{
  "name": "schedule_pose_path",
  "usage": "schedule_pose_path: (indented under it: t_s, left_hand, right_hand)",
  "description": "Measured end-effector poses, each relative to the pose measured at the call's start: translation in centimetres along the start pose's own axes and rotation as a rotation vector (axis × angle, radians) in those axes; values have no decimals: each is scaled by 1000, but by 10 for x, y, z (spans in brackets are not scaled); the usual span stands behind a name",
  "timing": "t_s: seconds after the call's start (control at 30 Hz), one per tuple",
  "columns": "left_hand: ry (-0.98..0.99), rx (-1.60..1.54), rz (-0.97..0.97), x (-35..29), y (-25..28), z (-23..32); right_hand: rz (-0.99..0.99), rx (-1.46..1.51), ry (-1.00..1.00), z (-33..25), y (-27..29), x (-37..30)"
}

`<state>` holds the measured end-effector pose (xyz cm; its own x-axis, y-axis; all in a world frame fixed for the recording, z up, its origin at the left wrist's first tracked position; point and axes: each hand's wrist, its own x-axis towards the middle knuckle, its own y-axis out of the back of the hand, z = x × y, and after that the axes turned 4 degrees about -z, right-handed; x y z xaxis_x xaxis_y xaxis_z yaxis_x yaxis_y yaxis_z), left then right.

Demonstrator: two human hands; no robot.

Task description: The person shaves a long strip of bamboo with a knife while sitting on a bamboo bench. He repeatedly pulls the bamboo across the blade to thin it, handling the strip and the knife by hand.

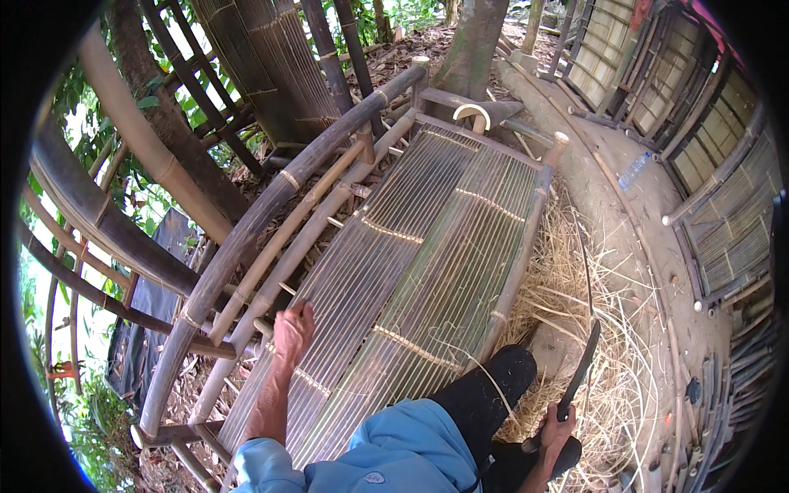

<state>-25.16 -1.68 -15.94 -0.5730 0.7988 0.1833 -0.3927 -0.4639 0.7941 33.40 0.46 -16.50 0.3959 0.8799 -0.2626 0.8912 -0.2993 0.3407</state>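
My right hand (pixel 557 435) is wrapped round the dark handle of a machete (pixel 582 371), low at the right beside my dark-trousered knee (pixel 511 374). Its blade points up and away, over pale shavings. Over the left edge of a slatted bamboo bench (pixel 448 271), my left hand (pixel 294 330) is closed with its fingers curled under. What it holds, if anything, is hidden. The bench top is made of narrow strips, greyish on the left and greener on the right, with pale bindings across. A thin loose strip (pixel 493 382) curls by my knee.
Heaped bamboo shavings (pixel 625 361) cover the ground right of the bench. A bamboo railing (pixel 279 193) runs along its left side. Split bamboo poles (pixel 719 427) lie lower right. A plastic bottle (pixel 634 171) rests near woven wall panels (pixel 727 218). A tree trunk (pixel 472 53) stands behind.
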Motion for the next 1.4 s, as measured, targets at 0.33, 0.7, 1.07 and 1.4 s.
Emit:
schedule_pose_path:
  t_s: [0.33, 0.7, 1.07, 1.4]
  left_hand:
    - [82, -44, -160, 45, 48, 37]
    - [219, 244, -36, 61, -39, -19]
    - [482, 280, -35, 24, -41, -102]
    - [978, 310, 26, -162, 22, -171]
  right_hand:
    - [-20, 7, 36, -8, -15, 13]
    - [10, -128, 52, 2, 8, 28]
    - [-189, -465, 375, -48, -42, 122]
    - [-906, -776, 981, -128, -182, 151]
